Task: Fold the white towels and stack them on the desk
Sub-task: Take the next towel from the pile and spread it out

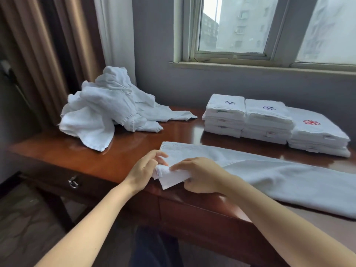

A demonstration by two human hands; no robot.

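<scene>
A long white towel lies folded lengthwise across the wooden desk, running to the right edge of view. Its near left corner with a small label hangs just over the desk's front edge. My left hand pinches that corner from the left. My right hand grips the same corner from the right, fingers curled over the cloth. A heap of unfolded white towels sits at the desk's back left. Three stacks of folded white towels with embroidered logos stand at the back right.
A grey wall and window sill rise behind the desk. Brown curtains hang at the left. A desk drawer with a metal handle is below the left front edge. Bare desk top shows between the heap and the stacks.
</scene>
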